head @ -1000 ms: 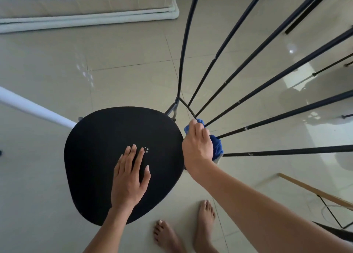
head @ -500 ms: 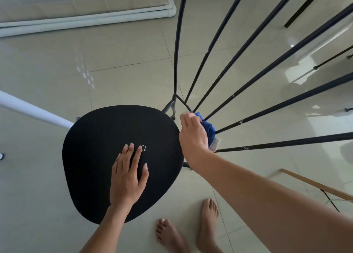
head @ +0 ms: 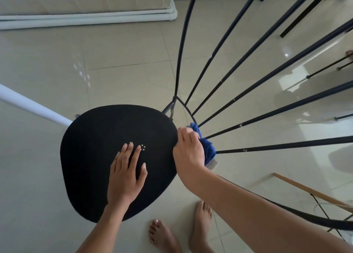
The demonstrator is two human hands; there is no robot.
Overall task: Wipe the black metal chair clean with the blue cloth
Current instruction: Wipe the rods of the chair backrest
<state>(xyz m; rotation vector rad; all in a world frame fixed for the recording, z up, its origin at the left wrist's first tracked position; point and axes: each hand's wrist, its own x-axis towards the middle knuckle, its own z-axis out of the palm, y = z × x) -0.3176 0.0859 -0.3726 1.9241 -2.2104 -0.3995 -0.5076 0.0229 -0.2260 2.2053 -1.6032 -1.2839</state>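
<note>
Clenched right hand (head: 188,153) bunches blue cloth (head: 207,147) against chair (head: 99,157) rods; left hand (head: 126,174) flat, released.

no text, brand, number or sign I can read, only a small ring of pale dots on the black chair seat (head: 95,147) just beside my left hand (head: 126,176), no letters in it
</note>
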